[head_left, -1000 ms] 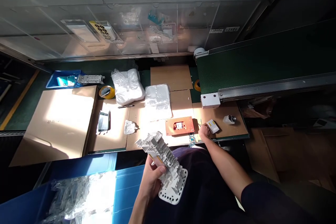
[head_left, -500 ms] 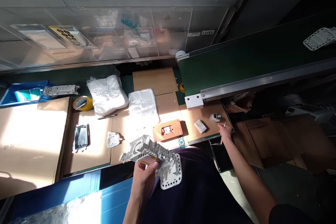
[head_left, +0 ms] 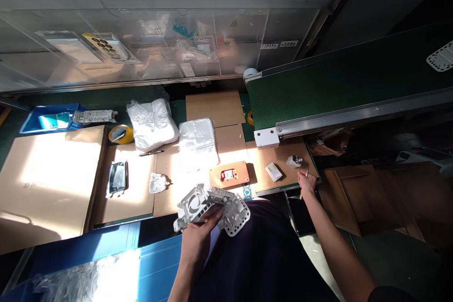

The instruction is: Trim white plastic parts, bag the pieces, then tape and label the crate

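Observation:
My left hand (head_left: 198, 236) is closed around a light grey plastic frame (head_left: 198, 205) with ribs, a round opening and a perforated end plate. The frame is held tilted above my lap, over the table's front edge. Out at the right, my right hand (head_left: 307, 184) pinches a thin pale stick (head_left: 307, 173) whose tip I cannot make out. Just beyond those fingers lies a small white bottle (head_left: 293, 162) with a dark, shiny neck. A small white box (head_left: 273, 171) with a yellow stripe is left of the bottle. Nearer the frame sits an orange block (head_left: 240, 173) with a recess.
Stacks of clear plastic bags (head_left: 152, 125), yellow tape (head_left: 121, 135), a pen (head_left: 151, 153), a phone-like device (head_left: 117, 177) and crumpled white paper (head_left: 158, 182) lie leftward. A green conveyor (head_left: 311, 94) runs at right. Cardboard (head_left: 53, 170) and a blue bin (head_left: 33, 120) are far left.
My left hand has turned the grey frame, so its end plate has swung upward. The right hand stays by the bottle with the stick. The whole view has shifted slightly.

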### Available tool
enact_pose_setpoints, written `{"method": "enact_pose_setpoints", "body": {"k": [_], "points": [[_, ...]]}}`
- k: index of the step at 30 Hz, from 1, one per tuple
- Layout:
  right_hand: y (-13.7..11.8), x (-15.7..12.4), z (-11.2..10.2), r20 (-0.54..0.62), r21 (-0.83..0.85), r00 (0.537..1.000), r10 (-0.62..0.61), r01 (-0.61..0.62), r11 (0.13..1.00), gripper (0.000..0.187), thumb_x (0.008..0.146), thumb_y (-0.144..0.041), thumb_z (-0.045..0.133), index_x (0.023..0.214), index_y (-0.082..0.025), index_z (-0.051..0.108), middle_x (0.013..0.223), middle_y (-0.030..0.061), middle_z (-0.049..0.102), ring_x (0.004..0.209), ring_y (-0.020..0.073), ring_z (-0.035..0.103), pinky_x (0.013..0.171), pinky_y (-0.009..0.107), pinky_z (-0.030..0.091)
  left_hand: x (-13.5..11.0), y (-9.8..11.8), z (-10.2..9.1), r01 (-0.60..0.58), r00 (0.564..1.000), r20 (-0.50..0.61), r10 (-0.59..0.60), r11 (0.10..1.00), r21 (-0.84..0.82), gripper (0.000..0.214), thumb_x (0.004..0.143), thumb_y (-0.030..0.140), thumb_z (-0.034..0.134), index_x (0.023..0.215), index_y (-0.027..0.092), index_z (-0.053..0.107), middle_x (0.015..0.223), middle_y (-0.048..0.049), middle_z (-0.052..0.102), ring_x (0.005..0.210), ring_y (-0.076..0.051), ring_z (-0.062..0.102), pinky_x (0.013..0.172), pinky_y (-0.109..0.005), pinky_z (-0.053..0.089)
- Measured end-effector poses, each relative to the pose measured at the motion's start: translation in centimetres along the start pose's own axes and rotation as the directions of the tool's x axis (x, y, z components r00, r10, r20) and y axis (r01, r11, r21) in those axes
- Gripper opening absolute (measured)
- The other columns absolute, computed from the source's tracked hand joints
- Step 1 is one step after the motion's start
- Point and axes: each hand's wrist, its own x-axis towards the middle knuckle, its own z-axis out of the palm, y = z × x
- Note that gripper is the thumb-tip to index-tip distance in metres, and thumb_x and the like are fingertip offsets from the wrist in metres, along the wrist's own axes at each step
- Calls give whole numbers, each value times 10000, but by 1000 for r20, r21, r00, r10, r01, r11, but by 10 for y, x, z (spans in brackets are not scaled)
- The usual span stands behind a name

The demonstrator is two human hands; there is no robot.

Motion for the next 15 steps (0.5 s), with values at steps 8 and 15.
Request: {"method": "enact_pose_setpoints", "body": {"k": [8, 15], "points": [[-84, -135, -33, 596, 303, 783, -179, -12, 953, 459, 778, -488, 740, 1091, -152, 755, 545, -46, 461, 487, 86, 376, 429, 237, 297, -13, 16, 2, -226, 967, -56, 247, 942, 246, 390, 767, 358, 794, 1103, 175, 716, 1078, -81, 757, 1003, -255, 695, 904, -331, 540], [-151, -222, -66, 805, 255, 494, -329, 212, 943, 258, 843, -433, 697, 1008, -272, 813, 760, 53, 737, 550, 146, 559, 435, 265, 437, -19, 12, -6, -349, 914, -57, 403, 849, 396, 269, 817, 316, 731, 1042, 179, 676, 1002, -52, 721, 899, -204, 663, 801, -282, 510]]}}
